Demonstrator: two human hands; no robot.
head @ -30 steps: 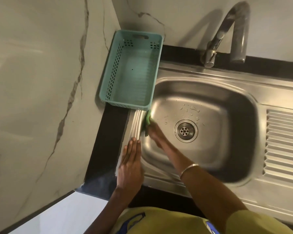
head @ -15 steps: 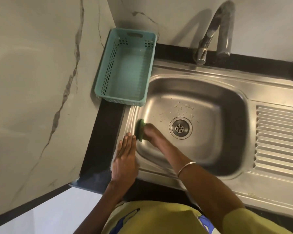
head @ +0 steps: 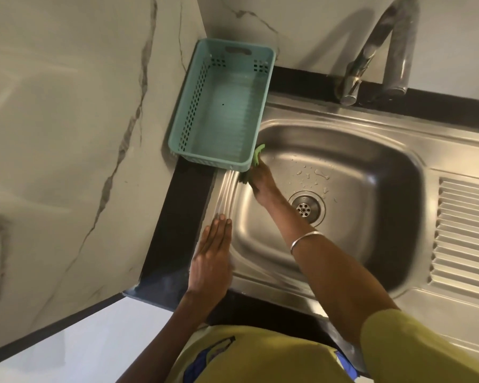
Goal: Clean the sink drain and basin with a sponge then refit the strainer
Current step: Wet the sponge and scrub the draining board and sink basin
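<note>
one sink (head: 371, 139) with one strainer (head: 306, 208) seated in its drain near centre, one tap (head: 371, 51) at 1 o'clock, one teal basket (head: 221, 106) at 11 o'clock overlapping the rim. one green sponge (head: 256, 158) against the basin's left wall at 10 o'clock from the drain, just under the basket's corner, gripped by the right hand (head: 263, 181), fingers curled round it. left hand (head: 210, 261) flat on the rim at 8 o'clock, fingers straight and pressed together.
</note>
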